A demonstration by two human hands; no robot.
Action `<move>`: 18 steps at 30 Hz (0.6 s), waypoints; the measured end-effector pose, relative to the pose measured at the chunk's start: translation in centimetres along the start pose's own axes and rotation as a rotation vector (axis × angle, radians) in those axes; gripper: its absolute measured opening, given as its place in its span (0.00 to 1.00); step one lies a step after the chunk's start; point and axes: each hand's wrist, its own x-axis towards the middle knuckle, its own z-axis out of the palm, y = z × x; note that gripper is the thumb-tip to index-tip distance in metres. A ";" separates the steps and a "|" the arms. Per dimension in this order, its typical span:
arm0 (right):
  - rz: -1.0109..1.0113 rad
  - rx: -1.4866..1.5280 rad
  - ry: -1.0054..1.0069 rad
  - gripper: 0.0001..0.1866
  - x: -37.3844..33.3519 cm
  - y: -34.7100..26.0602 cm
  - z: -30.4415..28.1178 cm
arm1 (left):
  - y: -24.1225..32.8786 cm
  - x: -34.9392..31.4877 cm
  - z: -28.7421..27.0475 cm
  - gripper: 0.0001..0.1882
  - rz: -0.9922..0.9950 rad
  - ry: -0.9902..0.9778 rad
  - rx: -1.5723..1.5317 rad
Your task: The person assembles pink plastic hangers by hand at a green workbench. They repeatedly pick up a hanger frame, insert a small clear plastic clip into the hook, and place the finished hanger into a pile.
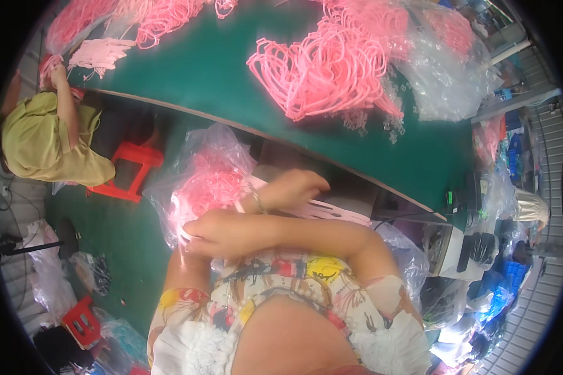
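The right hand (213,232) is closed on the edge of a clear plastic bag (194,178) full of pink hangers (211,187), close in front of the person. The left hand (294,187) is curled shut on the bag's right side, the arms crossing. Farther off, the green desk (206,69) holds a big pile of pink hangers (331,62), and another person (44,140) sits at the far left.

Clear plastic bag (197,181) of pink hangers; another bag (447,62) on table.
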 end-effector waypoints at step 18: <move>-0.027 -1.374 0.958 0.08 -8.2 1.7 -15.9 | 6.1 -1.3 -1.7 0.12 -0.022 0.089 -0.083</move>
